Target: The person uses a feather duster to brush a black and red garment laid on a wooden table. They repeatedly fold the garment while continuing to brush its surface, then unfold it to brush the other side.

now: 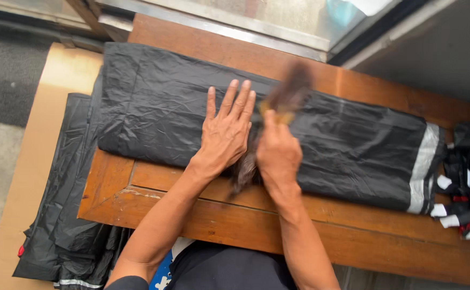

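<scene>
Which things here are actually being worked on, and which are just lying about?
In use: black folded garment, pressed flat by left hand; brush, blurred, held by right hand.
Lying about: black pile on cardboard; black-red-white bundle; wooden table.

The folded garment (348, 145) is black with a silver-grey stripe at its right end; the bench (246, 215) is reddish-brown wood; the brush (288, 96) is dark brown.

A black garment (154, 102) of thin, crinkled waterproof cloth lay folded flat in a long band across the wooden table, running from the far left toward the near right, with a grey reflective stripe near its right end. A brush (286, 96) with dark bristles, blurred in motion, was above its middle, tilted toward the far right.
</scene>
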